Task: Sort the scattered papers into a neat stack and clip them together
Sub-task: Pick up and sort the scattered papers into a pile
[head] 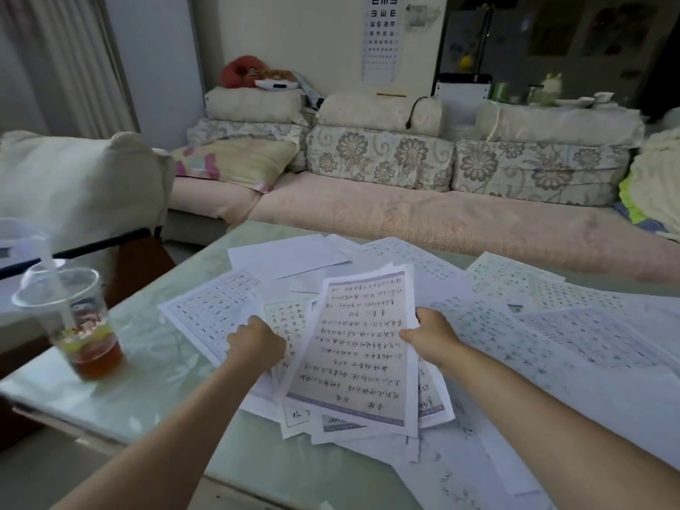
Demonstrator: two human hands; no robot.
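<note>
When lifting papers (353, 347), treat as light, limp, slippery; hold by side edges. Gripped left by left hand (255, 342), pinched right by right hand (428, 334).

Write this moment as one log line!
stage: gathering | left hand: grips sheets | right hand: grips top page | papers: scattered on table

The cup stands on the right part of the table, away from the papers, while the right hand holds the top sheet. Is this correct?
No: the head view shows the plastic cup on the left part of the table, not the right. It stands away from the papers, and the right hand holds the top sheet.
</note>
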